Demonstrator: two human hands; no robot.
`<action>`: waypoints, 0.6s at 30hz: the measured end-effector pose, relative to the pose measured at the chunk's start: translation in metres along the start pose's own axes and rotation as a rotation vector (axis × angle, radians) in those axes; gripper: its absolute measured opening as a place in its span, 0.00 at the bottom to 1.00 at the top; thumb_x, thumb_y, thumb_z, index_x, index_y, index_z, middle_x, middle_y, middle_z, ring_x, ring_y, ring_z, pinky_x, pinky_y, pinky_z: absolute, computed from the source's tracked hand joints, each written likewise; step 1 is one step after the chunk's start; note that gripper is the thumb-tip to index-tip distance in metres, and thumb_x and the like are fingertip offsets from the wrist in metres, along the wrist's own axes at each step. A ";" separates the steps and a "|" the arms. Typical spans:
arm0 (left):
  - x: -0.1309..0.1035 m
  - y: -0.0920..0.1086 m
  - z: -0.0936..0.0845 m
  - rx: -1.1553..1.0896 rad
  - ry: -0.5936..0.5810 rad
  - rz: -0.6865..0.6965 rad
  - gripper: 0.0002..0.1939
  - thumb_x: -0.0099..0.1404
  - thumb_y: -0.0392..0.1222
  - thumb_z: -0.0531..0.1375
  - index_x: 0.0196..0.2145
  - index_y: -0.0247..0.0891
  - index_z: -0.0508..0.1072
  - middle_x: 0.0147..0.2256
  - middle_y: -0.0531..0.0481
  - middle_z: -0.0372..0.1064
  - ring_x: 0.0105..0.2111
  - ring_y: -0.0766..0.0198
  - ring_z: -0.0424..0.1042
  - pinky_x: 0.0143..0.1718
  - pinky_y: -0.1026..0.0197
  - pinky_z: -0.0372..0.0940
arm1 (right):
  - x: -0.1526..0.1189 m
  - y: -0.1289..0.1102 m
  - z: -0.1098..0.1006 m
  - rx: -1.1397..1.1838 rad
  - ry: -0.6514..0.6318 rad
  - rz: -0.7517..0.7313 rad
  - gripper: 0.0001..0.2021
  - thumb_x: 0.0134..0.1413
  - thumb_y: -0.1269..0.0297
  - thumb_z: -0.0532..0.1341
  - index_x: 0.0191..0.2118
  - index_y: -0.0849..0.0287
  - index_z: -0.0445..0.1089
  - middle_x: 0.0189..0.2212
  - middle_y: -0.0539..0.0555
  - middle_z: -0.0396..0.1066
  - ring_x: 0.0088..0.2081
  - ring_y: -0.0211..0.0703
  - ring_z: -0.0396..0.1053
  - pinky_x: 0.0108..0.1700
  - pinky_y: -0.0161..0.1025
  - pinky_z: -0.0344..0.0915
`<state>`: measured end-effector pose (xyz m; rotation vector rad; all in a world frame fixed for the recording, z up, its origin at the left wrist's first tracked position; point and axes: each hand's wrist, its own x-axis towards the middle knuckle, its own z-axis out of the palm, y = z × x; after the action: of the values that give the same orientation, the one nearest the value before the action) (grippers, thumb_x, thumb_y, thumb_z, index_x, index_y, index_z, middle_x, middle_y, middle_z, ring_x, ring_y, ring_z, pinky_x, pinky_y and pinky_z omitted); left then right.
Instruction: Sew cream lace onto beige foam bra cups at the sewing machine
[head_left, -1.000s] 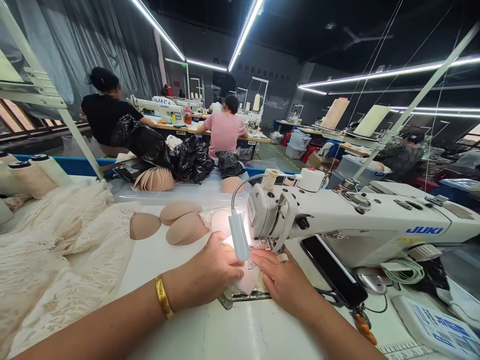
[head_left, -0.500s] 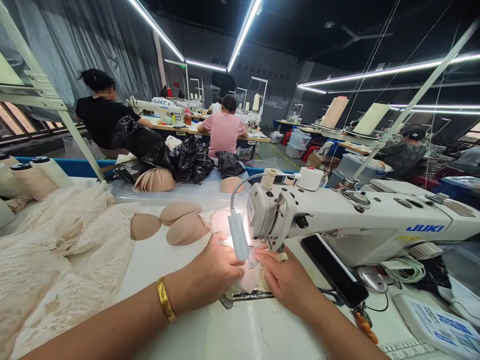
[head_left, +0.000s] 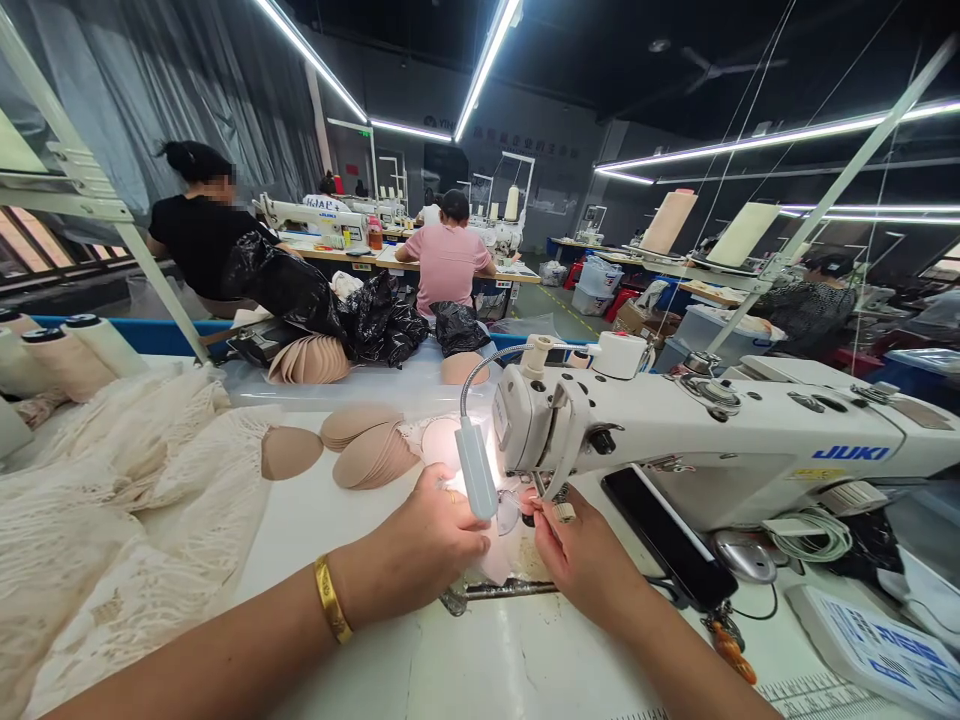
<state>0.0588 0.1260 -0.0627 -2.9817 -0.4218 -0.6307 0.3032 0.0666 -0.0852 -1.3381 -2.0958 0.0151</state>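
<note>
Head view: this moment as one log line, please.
left hand: at pale fabric | right hand: near machine head | lamp: lit | phone: on table

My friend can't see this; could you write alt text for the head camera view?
Two bare hands, left and right, work pale fabric at a lamp-lit JUKI sewing machine. Lace fabric and beige cups lie leftward.

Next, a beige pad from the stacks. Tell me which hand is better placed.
The left, I'd judge. The left hand is close to the stacked beige pads, while the right hand is beyond the lamp, by the front end of the sewing machine.
</note>
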 end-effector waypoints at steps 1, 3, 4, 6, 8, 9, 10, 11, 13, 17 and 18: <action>-0.001 0.000 0.001 -0.004 -0.009 -0.001 0.14 0.55 0.20 0.53 0.29 0.39 0.62 0.30 0.56 0.65 0.29 0.63 0.60 0.50 0.44 0.54 | 0.000 -0.001 -0.001 0.003 0.003 -0.001 0.14 0.64 0.76 0.51 0.49 0.59 0.68 0.43 0.61 0.75 0.42 0.51 0.77 0.43 0.50 0.79; -0.002 0.000 0.002 -0.006 -0.039 -0.008 0.14 0.54 0.20 0.53 0.30 0.39 0.62 0.31 0.56 0.66 0.30 0.63 0.60 0.51 0.43 0.53 | 0.001 -0.002 -0.002 0.001 0.006 -0.005 0.14 0.65 0.76 0.51 0.49 0.59 0.68 0.42 0.61 0.76 0.42 0.51 0.77 0.41 0.49 0.79; -0.003 0.000 0.003 -0.005 -0.047 -0.013 0.14 0.54 0.20 0.53 0.30 0.39 0.62 0.30 0.56 0.65 0.30 0.63 0.60 0.50 0.43 0.54 | 0.002 -0.003 -0.003 -0.007 0.009 -0.008 0.13 0.65 0.75 0.51 0.49 0.59 0.68 0.42 0.61 0.76 0.41 0.51 0.77 0.41 0.49 0.79; -0.003 0.000 0.003 -0.001 -0.054 -0.018 0.14 0.54 0.20 0.53 0.30 0.39 0.62 0.30 0.56 0.65 0.30 0.62 0.59 0.50 0.43 0.54 | 0.002 -0.004 -0.004 -0.027 0.017 -0.015 0.13 0.65 0.74 0.51 0.48 0.59 0.69 0.42 0.61 0.76 0.40 0.51 0.77 0.41 0.49 0.78; -0.002 0.001 0.003 0.007 -0.057 -0.020 0.13 0.54 0.21 0.53 0.29 0.39 0.61 0.30 0.56 0.64 0.29 0.63 0.59 0.49 0.44 0.54 | 0.003 -0.006 -0.005 -0.042 0.018 -0.026 0.13 0.65 0.74 0.50 0.48 0.59 0.69 0.41 0.62 0.76 0.40 0.51 0.77 0.40 0.49 0.78; -0.001 0.001 0.003 0.014 -0.058 -0.022 0.13 0.55 0.21 0.53 0.28 0.39 0.61 0.30 0.56 0.64 0.29 0.63 0.58 0.49 0.44 0.54 | 0.004 -0.006 -0.006 -0.047 0.017 -0.032 0.13 0.65 0.75 0.50 0.48 0.59 0.69 0.41 0.61 0.76 0.39 0.51 0.77 0.39 0.48 0.77; 0.000 0.001 0.002 0.020 -0.059 -0.023 0.13 0.55 0.21 0.53 0.28 0.38 0.60 0.29 0.56 0.64 0.29 0.63 0.58 0.49 0.44 0.54 | 0.004 -0.007 -0.006 -0.049 0.015 -0.037 0.13 0.65 0.75 0.50 0.48 0.59 0.69 0.41 0.61 0.76 0.39 0.50 0.77 0.39 0.47 0.77; 0.001 0.000 0.002 0.026 -0.058 -0.023 0.13 0.55 0.21 0.53 0.28 0.38 0.60 0.29 0.56 0.64 0.29 0.63 0.58 0.48 0.44 0.54 | 0.004 -0.008 -0.007 -0.051 0.012 -0.042 0.13 0.64 0.75 0.50 0.47 0.59 0.69 0.41 0.61 0.76 0.39 0.50 0.76 0.39 0.47 0.77; 0.002 -0.002 0.001 0.032 -0.058 -0.022 0.12 0.55 0.21 0.54 0.28 0.38 0.61 0.28 0.56 0.64 0.29 0.63 0.58 0.48 0.44 0.54 | 0.004 -0.009 -0.008 -0.072 0.008 -0.045 0.13 0.65 0.75 0.50 0.47 0.59 0.70 0.38 0.60 0.75 0.37 0.50 0.75 0.38 0.46 0.75; 0.002 -0.001 -0.001 0.034 -0.075 -0.033 0.12 0.54 0.22 0.55 0.29 0.38 0.62 0.30 0.54 0.67 0.31 0.60 0.62 0.45 0.46 0.54 | 0.001 -0.011 -0.012 -0.092 -0.101 -0.088 0.14 0.64 0.76 0.51 0.47 0.56 0.71 0.33 0.55 0.73 0.33 0.49 0.69 0.34 0.43 0.68; 0.000 0.002 0.000 0.030 -0.079 -0.032 0.12 0.55 0.23 0.55 0.30 0.39 0.63 0.32 0.54 0.68 0.32 0.60 0.62 0.45 0.46 0.54 | 0.001 -0.011 -0.013 -0.070 -0.160 -0.109 0.14 0.63 0.77 0.52 0.46 0.55 0.71 0.33 0.54 0.73 0.33 0.48 0.68 0.33 0.41 0.66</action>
<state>0.0591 0.1244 -0.0623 -2.9845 -0.4805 -0.5054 0.3005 0.0578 -0.0711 -1.2992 -2.3201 0.0024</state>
